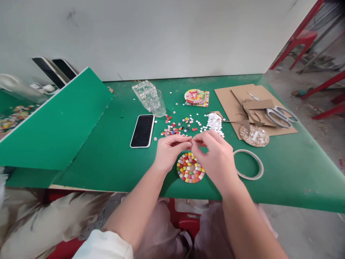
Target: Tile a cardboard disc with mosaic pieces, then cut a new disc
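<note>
A clear cup [159,105] is noted upright at the back of the table [113,158], touching a clear ridged tray [145,93] that is leaned against it; the cup's contents cannot be told. A cork disc [254,136] towards the right is seen to carry a few pale chips. The left hand [169,151] and right hand [217,158] are held together above a round coaster [190,169], which lies flat near the front edge and is covered in rings of coloured tiles. The fingers [185,142] of both hands are pinched tip to tip; what is gripped between them is too small to tell. Loose tiles [176,128] and a white heap [215,122] are scattered just behind the hands. A phone [142,131] lies face up to the left, a tape ring [248,177] to the right. Scissors [270,112] rest on cardboard [229,100]. A green board [54,122] is propped over the left end
</note>
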Demonstrator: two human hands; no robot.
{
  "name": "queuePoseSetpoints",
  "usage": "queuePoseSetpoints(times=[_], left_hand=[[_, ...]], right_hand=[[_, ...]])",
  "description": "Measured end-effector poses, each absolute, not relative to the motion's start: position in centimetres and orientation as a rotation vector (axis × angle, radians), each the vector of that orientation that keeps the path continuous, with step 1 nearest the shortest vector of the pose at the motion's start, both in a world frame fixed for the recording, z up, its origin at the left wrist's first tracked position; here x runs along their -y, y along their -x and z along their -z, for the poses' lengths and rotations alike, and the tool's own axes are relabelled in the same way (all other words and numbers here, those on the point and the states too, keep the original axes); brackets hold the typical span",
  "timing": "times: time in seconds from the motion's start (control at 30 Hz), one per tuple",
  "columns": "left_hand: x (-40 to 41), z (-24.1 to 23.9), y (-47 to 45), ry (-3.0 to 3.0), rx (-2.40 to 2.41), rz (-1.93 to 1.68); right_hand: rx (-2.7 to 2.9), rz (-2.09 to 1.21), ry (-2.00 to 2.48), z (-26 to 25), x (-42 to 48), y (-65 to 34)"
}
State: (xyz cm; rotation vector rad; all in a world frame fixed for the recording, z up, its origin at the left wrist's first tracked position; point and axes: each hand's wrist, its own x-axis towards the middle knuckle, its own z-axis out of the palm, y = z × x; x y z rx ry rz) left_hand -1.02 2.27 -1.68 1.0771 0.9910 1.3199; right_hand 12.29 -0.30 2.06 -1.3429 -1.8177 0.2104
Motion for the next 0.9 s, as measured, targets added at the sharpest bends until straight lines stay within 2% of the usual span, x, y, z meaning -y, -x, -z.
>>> queuePoseSetpoints(times=[0.2,0.4,0.5,0.6,0.77,0.9], left_hand=[[-2.4,1.6,0.9,-1.021,-0.926,-1.255],[-2.3,1.4,1.0,-0.936,-0.818,-1.199],[-2.4,1.2,1.2,-0.918,-0.799,-1.213],[-2.5,1.1,1.3,-0.923,-0.825,-1.247],[-2.5,1.3,1.1,-1.009,-0.903,-1.263],[-2.4,1.4,1.0,-1.042,-0.910,-1.296]], right_hand=[[1.743,-0.389,1.365,-2.1,0.0,-12.4],[1.454,-1.044,1.302,-1.9,-0.4,-12.9],[1.320,-1.182,1.167,-1.6,-0.6,-13.3],[1.340,-1.034,1.185,-1.7,-0.5,-13.6],[1.645,-0.580,1.221,-2.3,-0.1,-13.1],[1.725,-0.402,1.206,-2.1,0.0,-12.7]])
